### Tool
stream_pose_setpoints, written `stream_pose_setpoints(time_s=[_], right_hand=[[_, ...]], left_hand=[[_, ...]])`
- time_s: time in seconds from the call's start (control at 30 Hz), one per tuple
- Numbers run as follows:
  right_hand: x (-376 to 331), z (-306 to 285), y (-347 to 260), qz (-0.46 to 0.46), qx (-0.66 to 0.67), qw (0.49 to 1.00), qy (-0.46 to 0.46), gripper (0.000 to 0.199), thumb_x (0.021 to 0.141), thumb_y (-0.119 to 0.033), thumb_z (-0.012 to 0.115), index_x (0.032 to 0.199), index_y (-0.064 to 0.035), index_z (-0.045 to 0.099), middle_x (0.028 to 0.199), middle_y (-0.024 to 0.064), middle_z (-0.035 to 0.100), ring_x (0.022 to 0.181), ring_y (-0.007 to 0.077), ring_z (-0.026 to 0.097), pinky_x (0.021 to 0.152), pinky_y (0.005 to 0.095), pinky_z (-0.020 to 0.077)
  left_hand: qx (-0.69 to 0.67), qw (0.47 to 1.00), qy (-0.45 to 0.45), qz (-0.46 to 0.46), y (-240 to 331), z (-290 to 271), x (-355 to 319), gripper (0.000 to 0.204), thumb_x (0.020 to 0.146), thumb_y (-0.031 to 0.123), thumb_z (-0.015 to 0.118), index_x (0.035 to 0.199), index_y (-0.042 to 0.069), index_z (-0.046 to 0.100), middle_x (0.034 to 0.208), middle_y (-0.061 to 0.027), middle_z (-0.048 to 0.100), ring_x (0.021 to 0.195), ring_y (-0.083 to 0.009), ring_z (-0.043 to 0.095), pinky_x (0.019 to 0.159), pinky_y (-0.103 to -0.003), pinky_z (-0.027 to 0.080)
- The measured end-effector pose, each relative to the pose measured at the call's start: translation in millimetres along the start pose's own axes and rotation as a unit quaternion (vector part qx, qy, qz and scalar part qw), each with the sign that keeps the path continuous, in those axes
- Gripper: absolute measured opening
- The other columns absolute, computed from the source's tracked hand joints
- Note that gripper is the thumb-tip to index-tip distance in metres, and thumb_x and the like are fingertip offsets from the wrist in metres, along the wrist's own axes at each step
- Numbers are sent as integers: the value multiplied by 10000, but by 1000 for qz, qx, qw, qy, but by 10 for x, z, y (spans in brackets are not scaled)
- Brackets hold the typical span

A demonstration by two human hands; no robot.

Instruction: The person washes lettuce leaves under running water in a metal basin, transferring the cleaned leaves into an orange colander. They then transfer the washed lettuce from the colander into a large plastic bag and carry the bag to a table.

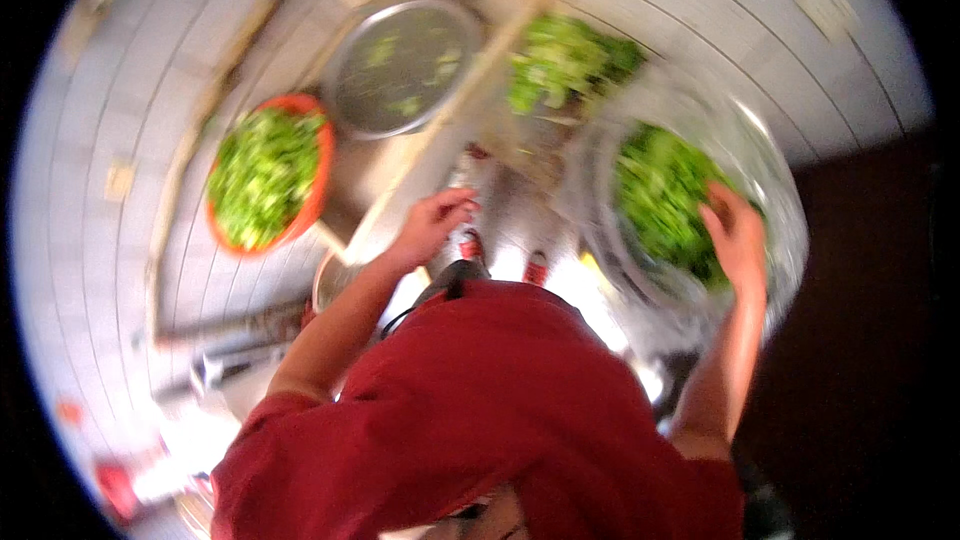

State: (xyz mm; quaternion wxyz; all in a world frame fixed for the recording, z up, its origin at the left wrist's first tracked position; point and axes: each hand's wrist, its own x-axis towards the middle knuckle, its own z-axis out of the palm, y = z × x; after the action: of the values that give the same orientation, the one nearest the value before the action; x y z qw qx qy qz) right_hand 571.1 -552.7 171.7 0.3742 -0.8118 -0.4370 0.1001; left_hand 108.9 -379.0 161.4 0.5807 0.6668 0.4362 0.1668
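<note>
My left hand (437,225) hangs in front of my body, near the sink's edge. Its fingers are loosely bent and slightly apart, and no object shows in them. At the right, my right hand (735,230) rests at the edge of a heap of leafy greens (660,185), fingers spread and touching the leaves. These greens lie inside a clear plastic bag (690,90) that lines a round container. Part of the fingertips is hard to make out through blur.
A red-orange basket (327,165) of cut greens stands at the left. Beside it, a round metal basin (350,125) holds water and floating leaves within the sink (400,155). More leafy greens (565,60) lie at the back by the tiled wall (700,10).
</note>
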Motion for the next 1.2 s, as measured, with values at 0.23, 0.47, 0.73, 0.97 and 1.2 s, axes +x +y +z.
stream_pose_setpoints(time_s=[0.23,0.47,0.73,0.97,1.2], right_hand=[[-217,365,-480,-2,126,991,-55,264,936,-64,620,1193,-19,660,961,66,694,850,123,629,774,266,509],[-339,841,-1552,-93,138,984,-64,256,942,-85,604,1186,-32,660,930,54,684,817,107,613,745,261,504],[-613,2568,-2704,-152,183,852,-466,327,933,-184,638,1229,-43,624,1053,82,688,925,158,657,784,299,538],[-949,4085,-3763,155,296,677,-656,622,930,-393,646,1417,-69,434,1263,149,587,1068,229,633,831,351,561],[-1355,5199,-4194,357,414,543,-637,471,865,-453,694,1152,-98,577,1101,112,649,945,225,647,859,356,556]], left_hand=[[152,974,98,-136,-567,-290,-725,374,931,273,618,1225,41,629,1103,-128,703,985,-224,683,892,-347,525],[173,964,144,-141,-1395,-828,-1159,460,902,396,615,1224,66,613,1118,-156,677,1001,-282,671,903,-384,529],[-314,854,391,-136,-1361,-2067,-2069,684,902,558,568,1377,83,435,1284,-170,553,1138,-286,580,949,-416,502],[-453,770,432,-122,-1591,-3037,-2176,577,954,452,541,1343,39,436,1233,-165,578,1088,-281,600,926,-409,523],[-436,788,405,-156,-1696,-3158,-2136,318,920,221,535,1157,9,541,1080,-115,647,979,-241,657,855,-351,574]])
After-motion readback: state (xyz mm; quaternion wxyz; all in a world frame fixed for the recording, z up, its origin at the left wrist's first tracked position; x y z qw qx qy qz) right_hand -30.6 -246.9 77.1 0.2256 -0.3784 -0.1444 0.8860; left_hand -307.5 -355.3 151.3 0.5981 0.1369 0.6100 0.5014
